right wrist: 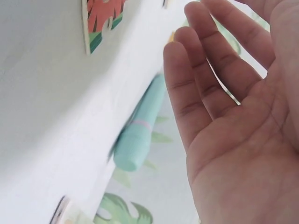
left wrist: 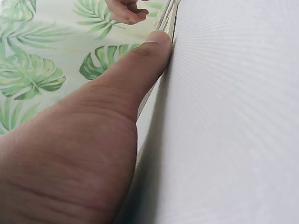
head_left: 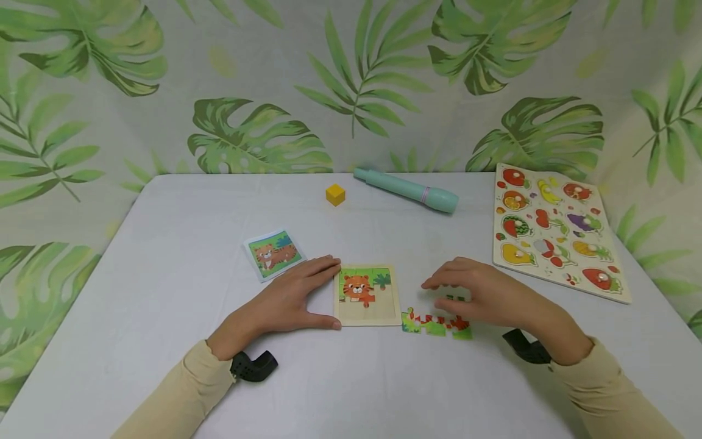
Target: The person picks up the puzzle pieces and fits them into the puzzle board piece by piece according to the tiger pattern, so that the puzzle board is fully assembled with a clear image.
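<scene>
A square wooden puzzle tray (head_left: 367, 314) lies mid-table, its top row and a tiger's head filled in, bare wood at the lower part. My left hand (head_left: 296, 296) rests at its left edge, fingers extended and thumb at the lower left corner; the thumb (left wrist: 140, 60) shows in the left wrist view. Loose puzzle pieces (head_left: 436, 326) lie to the tray's right. Over them hovers my right hand (head_left: 485, 292), fingers slightly bent, with nothing seen in it; in the right wrist view the palm (right wrist: 243, 140) faces the camera and a red and green piece (right wrist: 105, 18) lies apart from the fingers.
A tiger picture card (head_left: 276, 253) lies behind my left hand. At the back are a yellow block (head_left: 336, 194) and a teal cylindrical object (head_left: 408, 189). A fruit puzzle board (head_left: 556, 235) lies at the right.
</scene>
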The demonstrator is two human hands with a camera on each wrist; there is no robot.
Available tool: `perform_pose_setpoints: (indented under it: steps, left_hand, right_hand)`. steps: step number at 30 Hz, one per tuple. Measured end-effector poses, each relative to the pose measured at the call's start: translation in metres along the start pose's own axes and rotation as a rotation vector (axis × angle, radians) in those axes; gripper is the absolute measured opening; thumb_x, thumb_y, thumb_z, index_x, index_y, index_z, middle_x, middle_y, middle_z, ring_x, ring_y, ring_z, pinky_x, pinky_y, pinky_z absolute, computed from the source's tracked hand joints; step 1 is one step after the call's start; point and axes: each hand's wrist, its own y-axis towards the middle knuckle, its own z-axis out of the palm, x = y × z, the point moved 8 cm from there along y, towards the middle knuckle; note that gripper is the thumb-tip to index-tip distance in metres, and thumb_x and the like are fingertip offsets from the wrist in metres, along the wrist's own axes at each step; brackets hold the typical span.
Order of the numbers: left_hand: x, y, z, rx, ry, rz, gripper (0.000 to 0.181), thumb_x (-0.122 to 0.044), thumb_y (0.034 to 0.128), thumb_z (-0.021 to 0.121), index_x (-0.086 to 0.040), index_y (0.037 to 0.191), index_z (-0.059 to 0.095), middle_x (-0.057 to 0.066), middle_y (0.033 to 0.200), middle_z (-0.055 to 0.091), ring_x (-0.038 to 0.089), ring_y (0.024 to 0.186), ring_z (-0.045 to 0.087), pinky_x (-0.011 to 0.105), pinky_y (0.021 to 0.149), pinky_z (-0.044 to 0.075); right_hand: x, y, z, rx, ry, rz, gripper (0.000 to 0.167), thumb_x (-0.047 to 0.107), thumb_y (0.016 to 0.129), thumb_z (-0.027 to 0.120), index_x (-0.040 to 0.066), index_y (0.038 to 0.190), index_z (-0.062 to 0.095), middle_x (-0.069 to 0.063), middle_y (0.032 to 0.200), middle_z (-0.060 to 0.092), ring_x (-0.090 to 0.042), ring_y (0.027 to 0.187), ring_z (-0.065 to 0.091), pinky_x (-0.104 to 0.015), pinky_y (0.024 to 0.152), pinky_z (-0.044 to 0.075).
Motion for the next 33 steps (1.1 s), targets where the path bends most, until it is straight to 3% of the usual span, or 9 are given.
perform_pose_setpoints:
  steps: [9, 24, 33]
  left_hand:
    - [0.000, 0.000, 0.000, 0.005, -0.005, -0.003, 0.105, -0.067, 0.0799, 0.079, -0.012, 0.160, 0.039, -0.001, 0.166, 0.035, 0.021, 0.155, 0.029, 0.046, 0.125, 0.030]
    - [-0.001, 0.000, -0.001, -0.002, 0.005, 0.010, 0.104, -0.066, 0.0797, 0.080, -0.011, 0.159, 0.040, 0.001, 0.166, 0.036, 0.022, 0.154, 0.031, 0.046, 0.124, 0.031]
    - [-0.002, -0.001, -0.001, 0.010, -0.002, -0.003, 0.104, -0.064, 0.0798, 0.081, -0.011, 0.159, 0.040, 0.001, 0.166, 0.035, 0.022, 0.154, 0.031, 0.046, 0.124, 0.031]
  right_hand:
    - [-0.012, -0.004, 0.001, 0.043, 0.027, 0.029, 0.032, 0.031, 0.095, 0.077, 0.026, 0.126, 0.073, 0.014, 0.121, 0.069, -0.009, 0.113, 0.061, -0.035, 0.092, 0.057]
    - [-0.033, -0.015, -0.002, 0.108, 0.070, 0.079, 0.033, 0.035, 0.092, 0.079, 0.027, 0.123, 0.072, 0.015, 0.119, 0.068, -0.008, 0.104, 0.061, -0.031, 0.088, 0.057]
    - [-0.040, -0.019, -0.001, 0.143, 0.096, 0.090, 0.036, 0.030, 0.091, 0.082, 0.025, 0.124, 0.071, 0.014, 0.119, 0.068, -0.006, 0.100, 0.059, -0.029, 0.087, 0.056]
